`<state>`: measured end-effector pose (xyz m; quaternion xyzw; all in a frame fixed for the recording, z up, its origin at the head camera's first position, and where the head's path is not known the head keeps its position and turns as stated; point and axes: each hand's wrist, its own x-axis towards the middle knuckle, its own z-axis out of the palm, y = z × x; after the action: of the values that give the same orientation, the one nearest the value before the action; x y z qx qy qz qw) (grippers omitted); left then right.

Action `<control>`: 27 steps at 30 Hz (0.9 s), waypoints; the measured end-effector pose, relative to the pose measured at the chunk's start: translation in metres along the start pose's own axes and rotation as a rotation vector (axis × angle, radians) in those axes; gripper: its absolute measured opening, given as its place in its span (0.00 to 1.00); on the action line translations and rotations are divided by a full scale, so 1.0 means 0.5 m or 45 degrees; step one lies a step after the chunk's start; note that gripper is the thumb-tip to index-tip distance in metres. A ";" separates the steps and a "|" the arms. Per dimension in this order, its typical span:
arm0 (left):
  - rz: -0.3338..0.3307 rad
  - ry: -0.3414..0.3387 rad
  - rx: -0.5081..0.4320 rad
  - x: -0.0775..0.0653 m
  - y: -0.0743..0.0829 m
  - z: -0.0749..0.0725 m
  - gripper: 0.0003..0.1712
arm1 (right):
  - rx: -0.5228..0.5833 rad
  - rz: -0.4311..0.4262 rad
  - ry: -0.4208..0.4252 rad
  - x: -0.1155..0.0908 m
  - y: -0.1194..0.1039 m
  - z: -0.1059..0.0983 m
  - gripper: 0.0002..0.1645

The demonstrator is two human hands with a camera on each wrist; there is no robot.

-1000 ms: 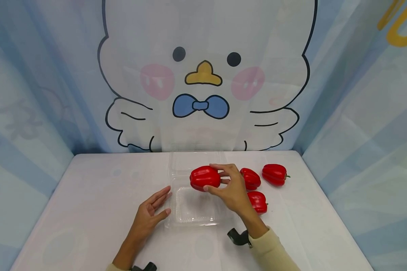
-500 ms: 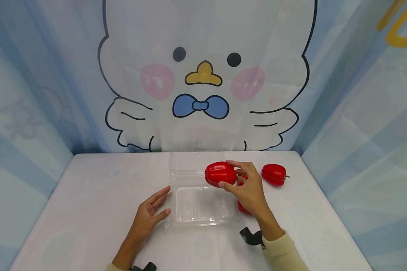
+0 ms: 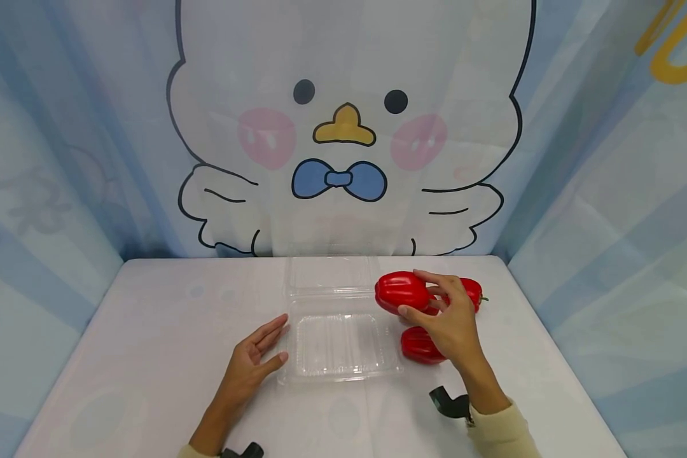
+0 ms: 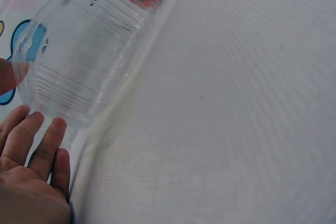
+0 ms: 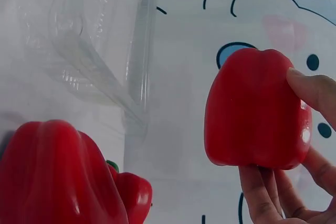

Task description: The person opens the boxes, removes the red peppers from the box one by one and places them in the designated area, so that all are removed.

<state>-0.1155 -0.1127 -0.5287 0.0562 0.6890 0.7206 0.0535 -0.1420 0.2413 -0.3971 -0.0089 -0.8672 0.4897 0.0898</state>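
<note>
My right hand (image 3: 449, 312) grips a red bell pepper (image 3: 401, 292) between thumb and fingers, above the table right of a clear plastic clamshell box (image 3: 343, 346). In the right wrist view the gripped bell pepper (image 5: 257, 108) is apart from the box (image 5: 105, 40). Fingers of my left hand (image 3: 254, 359) are extended at the box's left edge. In the left wrist view these straight fingers (image 4: 48, 148) lie at the box's side (image 4: 79, 56). The box stands with its lid raised at the back. My right hand partly hides the other peppers.
Another red pepper (image 3: 420, 346) lies right of the box, partly under my right wrist. A third pepper (image 3: 474, 292) with a green stem lies farther back; a further one shows slightly behind the held pepper. A curtain printed with a cartoon (image 3: 343, 210) borders the table's back.
My right hand has carried the bell pepper rightward from above the box to beyond its right side. My left hand has stayed at the box's left edge.
</note>
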 end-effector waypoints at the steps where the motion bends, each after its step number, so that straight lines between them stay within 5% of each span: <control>1: 0.000 0.003 0.001 0.000 0.001 0.001 0.41 | -0.008 0.010 0.008 -0.001 0.000 -0.005 0.46; 27: -0.030 0.005 0.000 0.003 0.002 0.004 0.41 | -0.199 0.019 0.230 -0.026 0.094 -0.123 0.45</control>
<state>-0.1168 -0.1104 -0.5277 0.0466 0.6898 0.7199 0.0607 -0.1227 0.3166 -0.4081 -0.0665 -0.8909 0.4186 0.1630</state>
